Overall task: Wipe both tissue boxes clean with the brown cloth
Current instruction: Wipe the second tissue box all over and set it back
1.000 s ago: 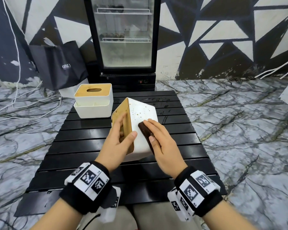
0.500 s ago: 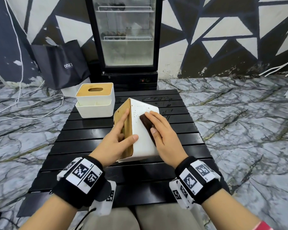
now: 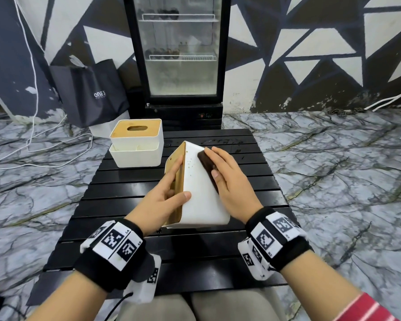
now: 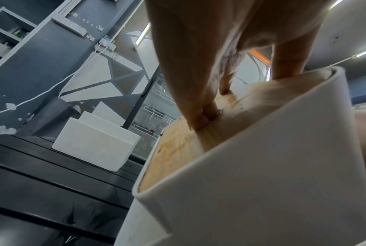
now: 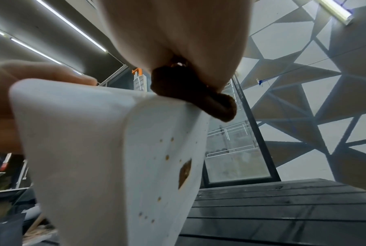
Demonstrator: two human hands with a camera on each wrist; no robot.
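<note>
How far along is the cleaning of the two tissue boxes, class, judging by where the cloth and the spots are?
Done: nothing clearly finished. In hand: the left hand holds the tilted box while the right hand presses the brown cloth on its upper edge; brown spots remain on a white side. Left: those spots, then the second box, standing untouched on the table.

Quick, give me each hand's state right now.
Left hand: grips the tilted tissue box, fingers on its wooden lid.
Right hand: fingers fairly straight, pressing the brown cloth on the box.
</note>
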